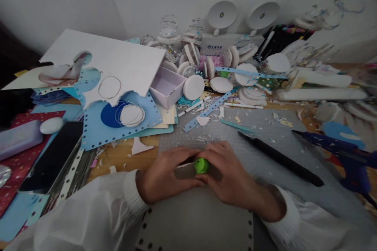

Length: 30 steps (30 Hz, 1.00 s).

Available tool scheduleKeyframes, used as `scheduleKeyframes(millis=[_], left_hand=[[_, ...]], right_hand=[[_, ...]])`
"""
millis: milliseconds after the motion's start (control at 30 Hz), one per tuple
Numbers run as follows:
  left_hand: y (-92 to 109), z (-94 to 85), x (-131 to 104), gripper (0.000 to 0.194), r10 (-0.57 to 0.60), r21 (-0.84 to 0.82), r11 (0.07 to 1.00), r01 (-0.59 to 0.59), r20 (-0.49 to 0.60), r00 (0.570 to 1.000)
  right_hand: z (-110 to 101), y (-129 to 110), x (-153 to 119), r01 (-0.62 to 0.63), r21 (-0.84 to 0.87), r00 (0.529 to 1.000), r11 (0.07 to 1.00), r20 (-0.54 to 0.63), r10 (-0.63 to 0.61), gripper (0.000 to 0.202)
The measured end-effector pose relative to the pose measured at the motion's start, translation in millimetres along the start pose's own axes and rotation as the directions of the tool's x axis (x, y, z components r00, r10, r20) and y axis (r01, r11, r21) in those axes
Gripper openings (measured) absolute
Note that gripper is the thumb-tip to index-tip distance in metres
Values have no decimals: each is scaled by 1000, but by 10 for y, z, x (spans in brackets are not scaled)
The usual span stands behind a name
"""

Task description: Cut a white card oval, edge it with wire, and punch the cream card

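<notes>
Close in front of me, my left hand (pixel 167 174) and my right hand (pixel 226 174) meet at the top edge of a pale sheet of paper (pixel 200 219). Small flower-shaped holes run along the sheet's two sides and its lower left edge. Between my fingertips sits a small bright green craft punch (pixel 202 165). My right fingers and thumb close around the punch. The left fingers are bent over the sheet's edge, with the thumb below and the tips against the punch. My fingers hide part of the punch and the paper edge.
A black craft knife (pixel 282 159) lies on the grey cutting mat (pixel 212 133), with a blue glue gun (pixel 341 149) to its right. White foam discs (pixel 193 87) crowd the back. Left are cut white board (pixel 118 57), punched blue paper (pixel 141 106) and a phone (pixel 53 157).
</notes>
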<state>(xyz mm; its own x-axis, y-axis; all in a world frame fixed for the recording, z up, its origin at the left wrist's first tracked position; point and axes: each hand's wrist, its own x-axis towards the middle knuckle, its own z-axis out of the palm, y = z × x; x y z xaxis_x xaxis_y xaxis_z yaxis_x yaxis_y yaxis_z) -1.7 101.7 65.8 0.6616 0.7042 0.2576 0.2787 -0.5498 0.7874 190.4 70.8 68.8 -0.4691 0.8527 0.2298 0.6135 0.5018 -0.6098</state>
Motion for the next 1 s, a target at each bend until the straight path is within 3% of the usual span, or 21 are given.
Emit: scheduleKeyframes(millis=[167,267,400,567,800,1000], left_hand=[[-57,-39,-1,57,-150,-145,978,152,21,988],[-65,-79,27,46,-204,-228,950,216,72,976],[-65,-93,62,25,-195,-250,946,205,62,979],[-66,-77,55,27,-202,-231,950,208,52,978],[-75,-96,47,26,-249,-258,931,258,66,966],[-64,-112,30,25,-256,-236,934,270,87,963]], right_hand=[[-24,33,6,-26,36,999,999,-20,27,14],[-44,37,-6,-44,47,998,998,-33,45,13],[-50,51,-13,-66,55,997,996,-43,69,18],[-50,65,-8,-121,106,990,987,-60,128,18],[-144,115,42,-247,322,946,914,-124,299,19],[-165,172,26,-326,394,926,859,-49,374,45]])
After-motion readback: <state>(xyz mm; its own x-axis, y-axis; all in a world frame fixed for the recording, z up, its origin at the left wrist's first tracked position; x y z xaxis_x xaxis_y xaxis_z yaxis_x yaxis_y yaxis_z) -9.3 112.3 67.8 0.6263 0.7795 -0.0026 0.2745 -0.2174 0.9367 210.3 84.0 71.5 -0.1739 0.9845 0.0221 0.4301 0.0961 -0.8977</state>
